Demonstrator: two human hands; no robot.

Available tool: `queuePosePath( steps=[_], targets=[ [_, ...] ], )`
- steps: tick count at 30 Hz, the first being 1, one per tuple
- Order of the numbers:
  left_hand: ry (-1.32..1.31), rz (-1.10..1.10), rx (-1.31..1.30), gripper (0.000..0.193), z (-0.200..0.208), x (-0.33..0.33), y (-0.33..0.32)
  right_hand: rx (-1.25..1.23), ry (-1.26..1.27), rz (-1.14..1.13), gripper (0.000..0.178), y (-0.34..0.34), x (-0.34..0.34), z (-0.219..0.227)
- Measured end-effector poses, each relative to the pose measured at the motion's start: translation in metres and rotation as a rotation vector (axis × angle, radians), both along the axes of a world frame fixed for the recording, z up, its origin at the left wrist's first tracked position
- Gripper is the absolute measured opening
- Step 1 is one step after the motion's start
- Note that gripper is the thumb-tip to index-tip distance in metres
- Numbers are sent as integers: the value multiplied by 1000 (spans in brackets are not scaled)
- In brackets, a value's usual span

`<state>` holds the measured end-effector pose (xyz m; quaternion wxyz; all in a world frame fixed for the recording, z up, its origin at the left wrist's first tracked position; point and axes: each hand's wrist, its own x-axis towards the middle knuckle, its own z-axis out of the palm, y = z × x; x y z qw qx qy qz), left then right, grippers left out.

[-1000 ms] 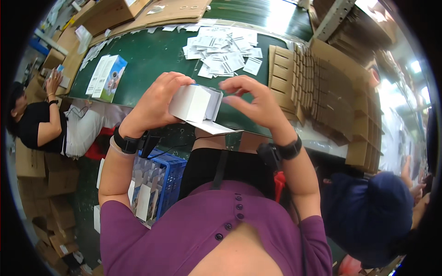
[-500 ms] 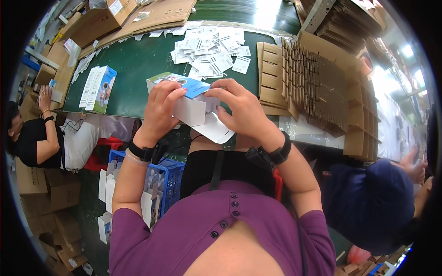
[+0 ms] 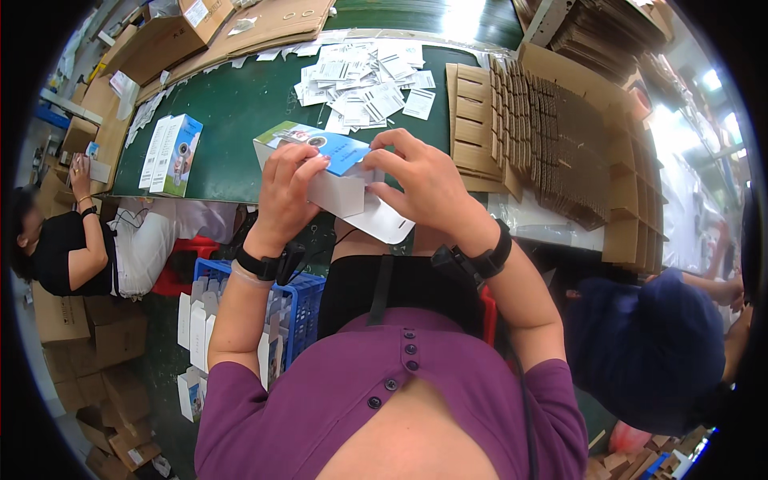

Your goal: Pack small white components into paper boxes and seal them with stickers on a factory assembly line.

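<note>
Over the green table's (image 3: 228, 148) near edge, the left hand (image 3: 285, 190) clamps a printed cardboard carton (image 3: 336, 194), long axis slanting far-left to near-right, open end and white flap (image 3: 382, 224) facing near-right. The right hand (image 3: 422, 180) meets that end; whether pinching, I cannot tell.

Bright right-side glare, curved edges

The left hand (image 3: 286, 192) hides part of the box (image 3: 336, 194); the right hand (image 3: 420, 180) partly covers its open end. The left forearm (image 3: 240, 312) hides some of the crate (image 3: 309, 308). Print on the slips (image 3: 360, 84) is too small to read.
</note>
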<state>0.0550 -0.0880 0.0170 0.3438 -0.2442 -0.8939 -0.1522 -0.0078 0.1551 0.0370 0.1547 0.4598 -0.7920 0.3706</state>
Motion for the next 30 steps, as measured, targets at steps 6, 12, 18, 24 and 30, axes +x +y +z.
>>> queuePosePath(
  steps=[6, 12, 18, 24, 30],
  targets=[
    [-17, -6, 29, 69, 2, 1, -3, -20, 12, 108, 20, 5, -7, 4],
    [-12, 36, 57, 69, 0, 3, -16, -32, -14, 293, 19, 25, -10, 22],
    [-13, 76, 57, 69, 0, 2, -21, -35, -107, 310, 19, 29, -9, 16],
    [-26, 73, 80, 69, 5, -2, -22, -65, -132, 298, 18, 27, -9, 20],
    [-44, 45, 248, 70, 6, -7, -31, -155, -117, 326, 17, 3, -5, 47]
  ],
)
